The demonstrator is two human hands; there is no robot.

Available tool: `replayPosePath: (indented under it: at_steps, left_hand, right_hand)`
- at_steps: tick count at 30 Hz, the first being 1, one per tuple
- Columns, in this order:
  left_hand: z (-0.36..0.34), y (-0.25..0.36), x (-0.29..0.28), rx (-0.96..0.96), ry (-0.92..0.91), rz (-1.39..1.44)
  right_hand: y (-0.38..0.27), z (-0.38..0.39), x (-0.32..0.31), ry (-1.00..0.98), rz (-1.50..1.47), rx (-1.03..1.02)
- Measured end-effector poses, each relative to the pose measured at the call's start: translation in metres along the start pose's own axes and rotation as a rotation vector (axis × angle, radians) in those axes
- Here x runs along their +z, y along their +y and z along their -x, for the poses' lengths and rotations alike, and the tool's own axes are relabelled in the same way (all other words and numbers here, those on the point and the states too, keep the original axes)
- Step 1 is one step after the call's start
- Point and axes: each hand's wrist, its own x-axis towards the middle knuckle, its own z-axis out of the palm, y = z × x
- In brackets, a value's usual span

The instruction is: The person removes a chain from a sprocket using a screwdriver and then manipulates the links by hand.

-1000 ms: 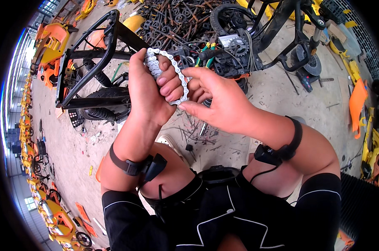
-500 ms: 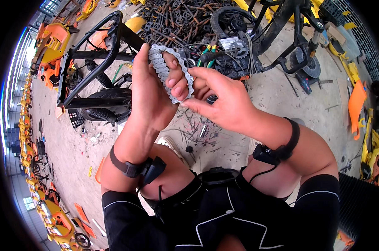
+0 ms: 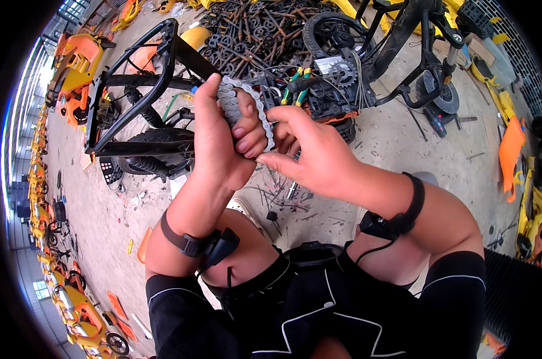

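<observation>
A grey metal roller chain [image 3: 262, 113] is wound in several turns round the fingers of my left hand [image 3: 218, 140]. That hand is closed on it, the thumb pointing up and the fingers curled inside the loop. On the right side of the loop, my right hand [image 3: 319, 143] grips the chain's edge with bent fingers. Its forefinger touches the outer strand, and its thumb lies by the lower end of the loop. The fingers partly hide the chain's ends.
A black metal frame [image 3: 139, 105] with a wheel stands left of my hands. Beyond lies a pile of rusty cranks and chainrings [image 3: 253, 30]. Green-and-yellow pliers [image 3: 295, 84] rest near a chainring [image 3: 342, 73]. At right are a black bike frame [image 3: 396, 45] and a power drill [image 3: 435, 119].
Both hands and the chain have moved slightly down. My right thumb has shifted down a little, and the lower end of the chain loop sits closer to my left fingers.
</observation>
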Motion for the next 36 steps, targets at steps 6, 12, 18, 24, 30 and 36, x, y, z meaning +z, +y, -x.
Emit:
replayPosePath:
  at_steps: [6, 12, 18, 24, 30, 36]
  left_hand:
    - [-0.004, -0.008, 0.007, -0.058, 0.092, -0.148]
    - [-0.007, -0.017, 0.004, -0.115, -0.081, -0.209]
    - [-0.011, -0.022, 0.008, -0.127, -0.015, -0.283]
    - [-0.015, -0.025, 0.005, -0.093, -0.059, -0.308]
    - [-0.017, -0.024, 0.004, -0.113, -0.065, -0.290]
    - [-0.012, -0.020, 0.007, -0.129, -0.055, -0.260]
  right_hand:
    - [0.005, -0.005, -0.017, 0.024, -0.171, 0.009]
    - [0.000, -0.010, -0.027, 0.046, -0.399, 0.122]
    - [0.004, -0.011, -0.030, 0.058, -0.455, 0.159]
    - [0.007, -0.011, -0.029, 0.093, -0.497, 0.161]
    - [0.015, -0.011, -0.024, 0.147, -0.530, 0.164]
    - [0.006, -0.010, -0.024, 0.145, -0.548, 0.174]
